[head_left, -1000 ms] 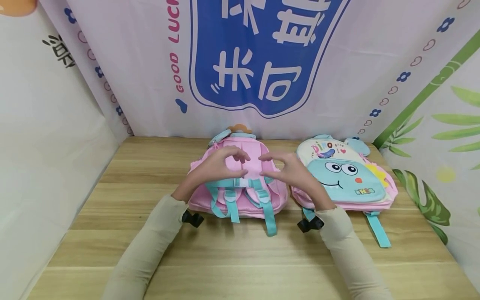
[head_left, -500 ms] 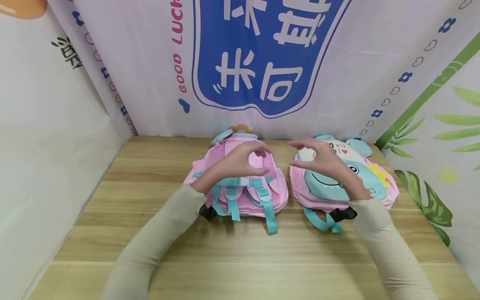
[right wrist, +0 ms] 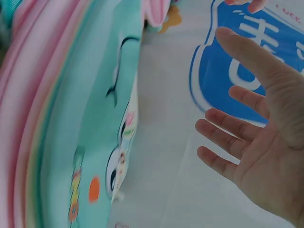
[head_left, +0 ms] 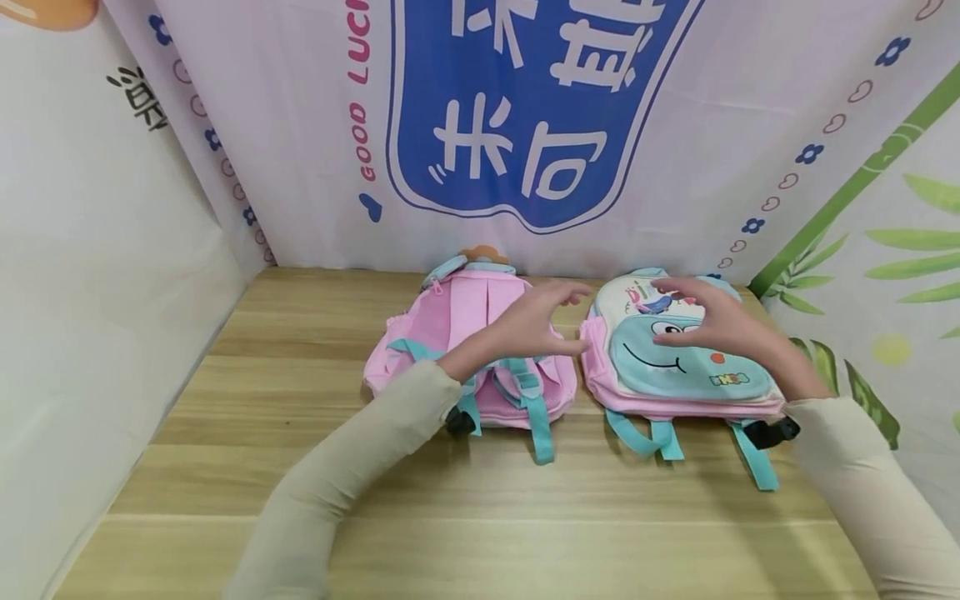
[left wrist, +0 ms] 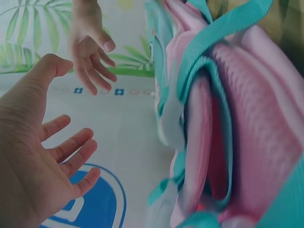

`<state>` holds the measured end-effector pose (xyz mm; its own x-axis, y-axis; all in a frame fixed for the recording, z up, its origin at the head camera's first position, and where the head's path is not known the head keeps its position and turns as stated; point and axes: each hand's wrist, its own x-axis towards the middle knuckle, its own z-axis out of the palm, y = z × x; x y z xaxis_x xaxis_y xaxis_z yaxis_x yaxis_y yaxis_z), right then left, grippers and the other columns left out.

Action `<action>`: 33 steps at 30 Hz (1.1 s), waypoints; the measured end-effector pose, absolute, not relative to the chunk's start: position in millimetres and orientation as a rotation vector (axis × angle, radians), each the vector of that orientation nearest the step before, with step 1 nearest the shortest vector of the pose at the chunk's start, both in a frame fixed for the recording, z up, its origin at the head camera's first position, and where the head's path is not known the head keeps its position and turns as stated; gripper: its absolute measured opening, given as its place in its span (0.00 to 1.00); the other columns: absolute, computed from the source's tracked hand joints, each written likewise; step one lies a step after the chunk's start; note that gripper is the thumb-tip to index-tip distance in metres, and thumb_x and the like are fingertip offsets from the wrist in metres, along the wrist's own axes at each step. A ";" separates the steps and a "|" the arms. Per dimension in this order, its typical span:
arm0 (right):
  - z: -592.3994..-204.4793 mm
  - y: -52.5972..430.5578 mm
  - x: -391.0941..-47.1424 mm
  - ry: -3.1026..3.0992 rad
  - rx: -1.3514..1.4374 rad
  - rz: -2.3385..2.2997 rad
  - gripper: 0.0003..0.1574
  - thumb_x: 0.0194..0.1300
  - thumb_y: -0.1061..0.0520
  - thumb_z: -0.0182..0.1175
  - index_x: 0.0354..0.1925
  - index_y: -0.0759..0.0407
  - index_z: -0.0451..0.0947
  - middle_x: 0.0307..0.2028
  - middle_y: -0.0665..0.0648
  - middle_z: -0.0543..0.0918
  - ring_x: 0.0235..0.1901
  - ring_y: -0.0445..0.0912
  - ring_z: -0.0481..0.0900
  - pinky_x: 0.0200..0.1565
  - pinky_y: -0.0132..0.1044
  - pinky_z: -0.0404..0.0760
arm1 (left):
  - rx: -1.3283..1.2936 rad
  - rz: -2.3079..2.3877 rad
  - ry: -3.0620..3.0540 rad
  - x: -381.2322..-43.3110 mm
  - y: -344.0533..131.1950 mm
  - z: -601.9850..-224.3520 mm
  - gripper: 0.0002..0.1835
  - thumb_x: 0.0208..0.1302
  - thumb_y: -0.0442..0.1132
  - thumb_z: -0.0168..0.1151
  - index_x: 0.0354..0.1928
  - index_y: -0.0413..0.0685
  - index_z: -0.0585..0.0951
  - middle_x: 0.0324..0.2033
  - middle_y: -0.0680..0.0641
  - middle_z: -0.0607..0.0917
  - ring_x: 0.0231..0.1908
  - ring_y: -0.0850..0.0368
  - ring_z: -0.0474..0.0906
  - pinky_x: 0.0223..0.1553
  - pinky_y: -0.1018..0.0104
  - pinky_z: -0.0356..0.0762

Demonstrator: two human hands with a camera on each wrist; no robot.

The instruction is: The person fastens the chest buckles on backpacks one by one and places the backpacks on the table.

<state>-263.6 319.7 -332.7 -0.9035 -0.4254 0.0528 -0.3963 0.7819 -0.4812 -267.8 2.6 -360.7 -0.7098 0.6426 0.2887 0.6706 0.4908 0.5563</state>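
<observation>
Two small children's backpacks lie side by side on the table. The left, a pink backpack (head_left: 468, 312), has its straps facing up, with teal webbing (head_left: 538, 425) hanging toward the front. The right, a dinosaur backpack (head_left: 652, 354), shows its teal face pocket and white top. My left hand (head_left: 536, 321) hovers over the pink backpack's right side, fingers apart from the thumb and holding nothing. Above the dinosaur backpack hangs my right hand (head_left: 712, 321), likewise holding nothing. In the wrist views both the left hand (left wrist: 52, 137) and right hand (right wrist: 256, 133) have spread fingers.
The wooden table (head_left: 480, 533) ends at a printed cloth backdrop (head_left: 315, 167) behind the bags. White cloth walls stand at the left and right. Black wrist mounts (head_left: 772, 432) sit under both wrists.
Both hands have moved right, from over the pink backpack: the right hand now hangs above the dinosaur backpack, the left between the two. The backpacks stay in place.
</observation>
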 end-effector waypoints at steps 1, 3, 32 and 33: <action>-333.0 325.7 -263.3 2.905 -0.667 -0.759 0.54 0.53 0.49 0.80 0.73 0.57 0.67 0.68 0.66 0.73 0.64 0.63 0.72 0.62 0.68 0.70 | -1.180 -1.007 -2.685 -267.5 7.3 -362.1 0.41 0.56 0.54 0.75 0.71 0.51 0.71 0.61 0.47 0.81 0.62 0.54 0.76 0.62 0.58 0.76; -334.1 338.0 -262.6 2.899 -0.677 -0.731 0.55 0.53 0.49 0.80 0.73 0.59 0.66 0.69 0.68 0.72 0.64 0.66 0.71 0.61 0.70 0.70 | -1.187 -0.970 -2.706 -265.5 15.8 -364.0 0.43 0.57 0.55 0.74 0.72 0.51 0.70 0.62 0.47 0.80 0.62 0.54 0.76 0.62 0.57 0.75; -362.1 460.0 -248.2 2.657 -0.438 -0.663 0.67 0.57 0.51 0.75 0.81 0.54 0.44 0.77 0.77 0.51 0.70 0.79 0.51 0.57 0.81 0.58 | -1.191 -0.631 -2.978 -248.1 71.5 -401.8 0.58 0.57 0.71 0.66 0.81 0.55 0.53 0.76 0.47 0.66 0.76 0.51 0.61 0.74 0.47 0.60; -364.2 462.3 -247.4 2.647 -0.414 -0.659 0.67 0.58 0.50 0.74 0.82 0.52 0.43 0.77 0.77 0.50 0.70 0.79 0.51 0.56 0.82 0.58 | -1.190 -0.623 -2.978 -247.9 71.9 -403.1 0.57 0.56 0.71 0.67 0.81 0.54 0.54 0.76 0.47 0.66 0.75 0.51 0.62 0.74 0.47 0.61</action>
<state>-247.4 462.3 -364.2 -0.8845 -0.3665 -0.2888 -0.1883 0.8466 -0.4978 -247.9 71.9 -403.1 -0.7280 0.6852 0.0249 0.6377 0.6633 0.3916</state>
